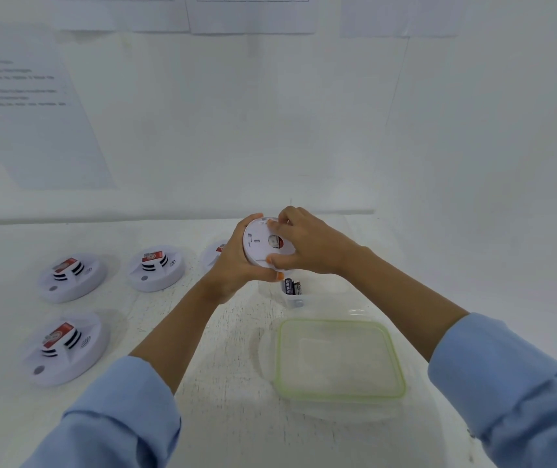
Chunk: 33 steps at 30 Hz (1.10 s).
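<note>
A round white smoke detector (259,242) is held up above the table with its flat back plate facing me. My left hand (236,261) grips its left and lower rim, fingers curled behind it. My right hand (304,244) grips its right side, fingertips on the top edge and thumb on the lower face. A small clear tub with dark batteries (292,287) stands just below the hands.
Three white detectors with red labels lie on the table at the left (72,277), (157,267), (66,347); another (214,255) is partly hidden behind my left hand. A clear lid with a green rim (339,359) lies at the front right. Printed sheets hang on the wall.
</note>
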Motion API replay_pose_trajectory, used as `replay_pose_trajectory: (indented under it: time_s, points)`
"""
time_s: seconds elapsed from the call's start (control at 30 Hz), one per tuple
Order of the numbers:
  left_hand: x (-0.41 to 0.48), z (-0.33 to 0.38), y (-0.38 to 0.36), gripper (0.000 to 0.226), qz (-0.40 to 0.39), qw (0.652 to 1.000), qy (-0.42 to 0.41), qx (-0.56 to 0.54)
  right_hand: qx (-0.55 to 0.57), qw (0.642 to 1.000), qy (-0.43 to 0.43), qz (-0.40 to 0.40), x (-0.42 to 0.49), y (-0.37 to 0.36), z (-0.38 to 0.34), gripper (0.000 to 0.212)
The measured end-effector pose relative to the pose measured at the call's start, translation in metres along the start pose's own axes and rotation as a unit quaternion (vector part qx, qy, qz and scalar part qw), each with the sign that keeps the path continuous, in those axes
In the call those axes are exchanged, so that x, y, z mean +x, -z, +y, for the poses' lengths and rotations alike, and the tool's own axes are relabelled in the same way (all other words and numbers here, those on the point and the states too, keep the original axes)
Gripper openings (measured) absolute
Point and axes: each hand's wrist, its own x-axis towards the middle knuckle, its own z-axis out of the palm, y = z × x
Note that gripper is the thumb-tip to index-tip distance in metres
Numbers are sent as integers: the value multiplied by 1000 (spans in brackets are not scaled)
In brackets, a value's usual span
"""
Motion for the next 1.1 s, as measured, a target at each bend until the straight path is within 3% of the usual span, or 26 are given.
replay_pose_trajectory:
  time_s: [0.33,0.57,0.9,1.0,1.1]
  points:
    - [-1,5,4,97,-22,999,-2,34,-5,1000,12,28,-4,10,2,66]
    - [-4,6,2,100,-30,999,10,43,88,996,19,12,-4,15,0,61]
    - [-4,5,5,99,-27,998,7,63,109,994,-3,7,-4,13,-3,63]
    - [-5,9,3,95,-27,996,-19,86,194,980,-51,17,-4,10,-4,58]
    - [-2,15,3,94,-8,982,-55,178,289,951,-106,32,-5,5,-13,51]
